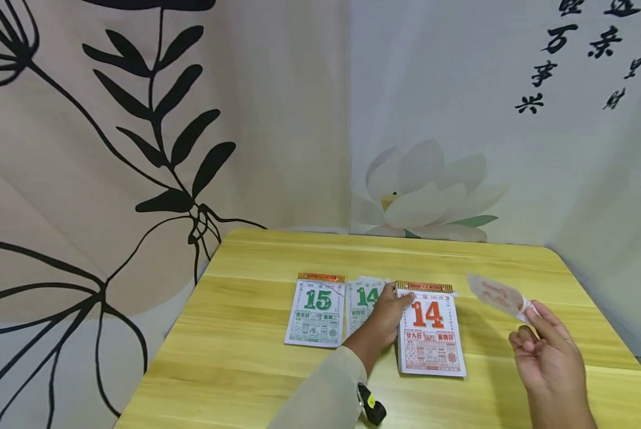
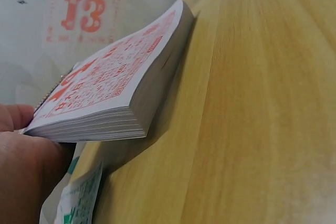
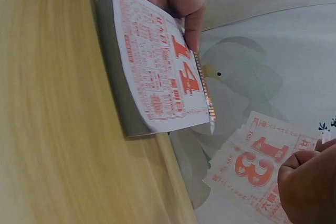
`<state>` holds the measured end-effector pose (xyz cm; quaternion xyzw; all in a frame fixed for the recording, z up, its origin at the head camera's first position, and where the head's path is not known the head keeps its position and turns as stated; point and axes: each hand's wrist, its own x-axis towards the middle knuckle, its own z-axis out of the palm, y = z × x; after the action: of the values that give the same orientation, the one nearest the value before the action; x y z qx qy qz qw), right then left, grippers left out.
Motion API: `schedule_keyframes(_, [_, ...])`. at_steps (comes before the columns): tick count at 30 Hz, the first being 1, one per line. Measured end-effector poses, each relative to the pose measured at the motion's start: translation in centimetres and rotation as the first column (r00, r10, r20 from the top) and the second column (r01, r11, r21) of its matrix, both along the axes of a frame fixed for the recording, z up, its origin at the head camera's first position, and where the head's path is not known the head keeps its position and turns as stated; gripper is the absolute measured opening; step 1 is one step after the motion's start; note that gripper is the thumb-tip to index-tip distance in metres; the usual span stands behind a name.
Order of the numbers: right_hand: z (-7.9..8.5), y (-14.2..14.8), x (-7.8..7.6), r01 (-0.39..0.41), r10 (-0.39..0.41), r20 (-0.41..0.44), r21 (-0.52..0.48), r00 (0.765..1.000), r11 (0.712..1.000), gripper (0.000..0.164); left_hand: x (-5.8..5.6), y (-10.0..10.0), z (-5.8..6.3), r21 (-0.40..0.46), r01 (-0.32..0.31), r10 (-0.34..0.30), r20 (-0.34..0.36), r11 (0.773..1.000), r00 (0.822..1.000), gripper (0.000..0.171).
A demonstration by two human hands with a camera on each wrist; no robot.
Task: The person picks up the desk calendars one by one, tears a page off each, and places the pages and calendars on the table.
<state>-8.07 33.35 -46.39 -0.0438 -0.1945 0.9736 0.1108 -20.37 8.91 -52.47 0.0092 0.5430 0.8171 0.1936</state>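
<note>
A thick tear-off calendar (image 1: 430, 339) with a red 14 on its top page lies on the wooden table. My left hand (image 1: 383, 319) grips its upper left edge, thumb on top near the binding. To the right, my right hand (image 1: 552, 360) pinches a thin loose calendar sheet (image 1: 496, 296) in the air, apart from the pad. In the right wrist view this sheet (image 3: 252, 169) bears a red 13 and has a ragged edge. Partly behind my left hand lies a page with a green 14 (image 1: 360, 298).
Left of the green 14 page lies another calendar (image 1: 315, 316) with a green 15 and a red and gold binding. The yellow wooden table (image 1: 235, 381) backs onto curtains (image 1: 288, 119) printed with plants and writing. A dark strap (image 1: 373, 406) hangs at my left sleeve.
</note>
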Motion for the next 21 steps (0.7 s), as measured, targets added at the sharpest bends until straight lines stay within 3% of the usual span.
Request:
schedule_keyframes(9, [0.2, -0.2, -0.4, 0.073, -0.079, 0.047, 0.105, 0.996, 0.992, 0.03, -0.5, 1.0, 0.3, -0.023, 0.004, -0.004, 0.01, 1.0, 1.0, 0.033])
schedule_keyframes(14, [0.4, -0.4, -0.8, 0.132, -0.15, 0.099, 0.175, 0.984, 0.976, 0.028, -0.9, 1.2, 0.5, -0.077, 0.002, -0.002, -0.004, 0.997, 1.0, 0.035])
schedule_keyframes(21, [0.5, -0.1, -0.9, 0.158, -0.188, 0.12, 0.224, 0.975, 0.962, 0.027, -1.1, 2.1, 0.2, -0.098, -0.009, 0.007, -0.019, 0.995, 1.0, 0.033])
